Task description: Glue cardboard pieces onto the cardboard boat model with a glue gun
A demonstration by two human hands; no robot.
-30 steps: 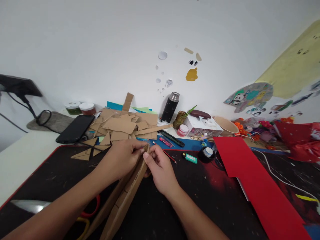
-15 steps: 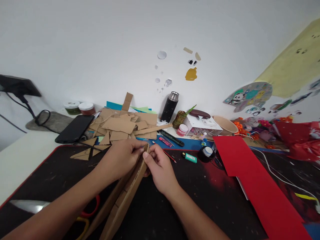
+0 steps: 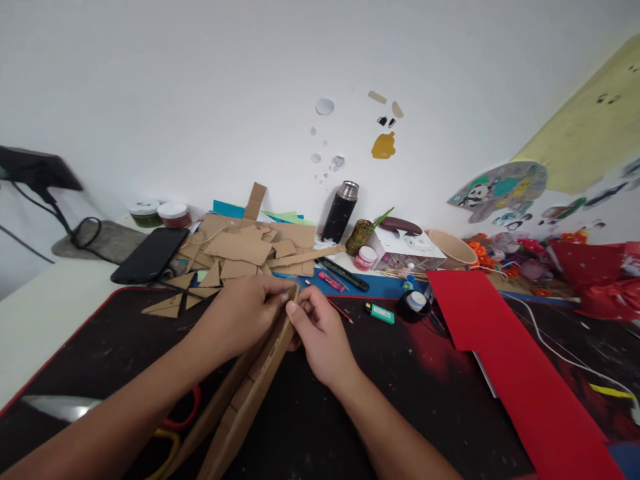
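A long folded piece of brown cardboard [image 3: 253, 393] runs from the bottom edge up to my two hands, its far end narrowing to a corner. My left hand [image 3: 253, 303] pinches that far end from the left. From the right, my right hand [image 3: 317, 333] grips the same end, thumb against the cardboard's side. The fingertips of both hands nearly meet there, and some fingers are hidden behind it. Under my left forearm lies a pair of scissors [image 3: 63, 407], its blades to the left and its red and yellow handles partly covered.
Cardboard scraps [image 3: 240, 250] are heaped behind my left hand, beside a black phone [image 3: 150, 255]. A black flask [image 3: 341, 213] stands near the wall. A green lighter [image 3: 381, 313], a black tape roll [image 3: 413, 307] and red card [image 3: 500, 353] lie to the right.
Both hands keep their hold on the cardboard's far end, with hardly any movement. The view has shifted very slightly.
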